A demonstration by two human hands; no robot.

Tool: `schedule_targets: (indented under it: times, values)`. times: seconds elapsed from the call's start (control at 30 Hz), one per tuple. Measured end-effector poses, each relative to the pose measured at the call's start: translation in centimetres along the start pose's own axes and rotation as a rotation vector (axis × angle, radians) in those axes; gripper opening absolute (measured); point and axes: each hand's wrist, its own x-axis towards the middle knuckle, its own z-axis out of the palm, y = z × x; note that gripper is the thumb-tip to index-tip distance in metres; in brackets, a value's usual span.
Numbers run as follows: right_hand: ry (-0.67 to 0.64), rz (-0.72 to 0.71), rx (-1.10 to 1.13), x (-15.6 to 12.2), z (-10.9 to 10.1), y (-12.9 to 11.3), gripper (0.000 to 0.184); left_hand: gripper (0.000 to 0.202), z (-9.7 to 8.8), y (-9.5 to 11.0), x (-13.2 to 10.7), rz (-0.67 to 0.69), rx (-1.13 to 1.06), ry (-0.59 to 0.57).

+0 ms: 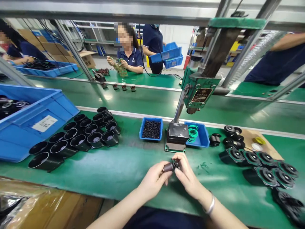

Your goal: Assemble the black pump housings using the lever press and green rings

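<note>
Both my hands meet low in the middle of the green bench, fingers pinched around one small dark cylindrical part. My left hand grips its left end. My right hand, with a silver bracelet on the wrist, holds the right end with fingertips closed. Just beyond them stands the black base block of a green hand press.
Rows of black cup-shaped housings lie to the left by a big blue bin. A small blue tray of black rings and one with green rings flank the press. Assembled black parts crowd the right. People work across the conveyor.
</note>
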Motion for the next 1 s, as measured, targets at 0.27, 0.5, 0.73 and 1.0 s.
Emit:
schedule_targets:
  times: [0.27, 0.5, 0.73, 1.0]
  values:
    - [-0.149, -0.008, 0.184, 1.9, -1.4, 0.6, 0.031, 0.018, -2.4, 1.1, 0.9, 0.071, 0.438, -0.072]
    - [-0.154, 0.039, 0.068, 1.4, -0.6, 2.1, 0.034, 0.018, -2.0, -0.4, 1.7, -0.020, 0.613, -0.192]
    - [-0.091, 0.098, 0.177, 1.0, -0.4, 4.2, 0.034, 0.016, -2.2, 0.7, 2.8, -0.042, 0.714, -0.218]
    - [-0.064, -0.047, 0.047, 1.3, 0.0, 4.0, 0.021, 0.005, -0.5, -0.8, 5.1, 0.212, 1.280, -0.240]
